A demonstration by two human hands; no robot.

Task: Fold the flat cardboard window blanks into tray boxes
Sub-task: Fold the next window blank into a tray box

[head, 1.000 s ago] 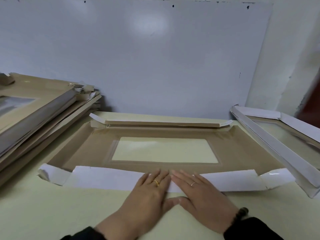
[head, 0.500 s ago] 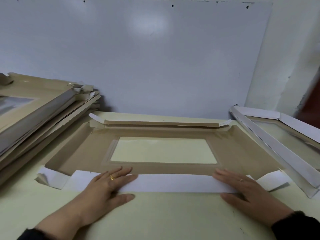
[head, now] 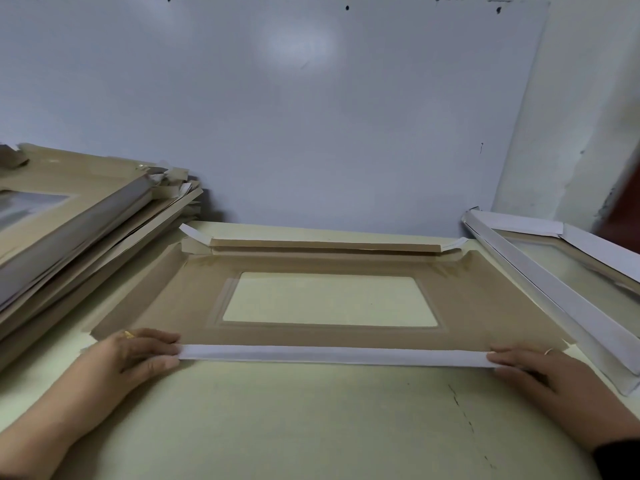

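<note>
- Cardboard window blank (head: 180, 303): brown, lies flat at the middle of the tabletop (head: 311, 420), inner side up. A rectangular clear window (head: 330, 299) sits in its centre, and the pale tabletop shows through it.
- Near flap (head: 332, 355): a long white strip along the blank's front edge, folded over onto the brown panel and running from one hand to the other.
- Far flap (head: 322, 245): a brown strip along the back edge, folded over, with small white corner tabs sticking out at both ends.
- Left hand (head: 128, 358): at the left end of the near flap, fingers laid over the top of the strip and thumb at its front edge, pinching the fold. A gold ring (head: 129, 335) shows on one finger.
- Right hand (head: 540, 368): at the right end of the same flap, fingers stretched along the strip and pressing on it; the thumb's place is hard to make out. A thin ring (head: 548, 351) on one finger, a dark sleeve (head: 620, 459) at the wrist.
- Stack of flat blanks (head: 69, 230): brown, piled unevenly at the left of the tabletop, its lower edge just beside the working blank.
- Folded tray box (head: 571, 306): white outside, at the right edge of the tabletop, its long raised wall just beside the blank's right corner.
- White panel (head: 277, 116): stands against the wall behind the tabletop.
</note>
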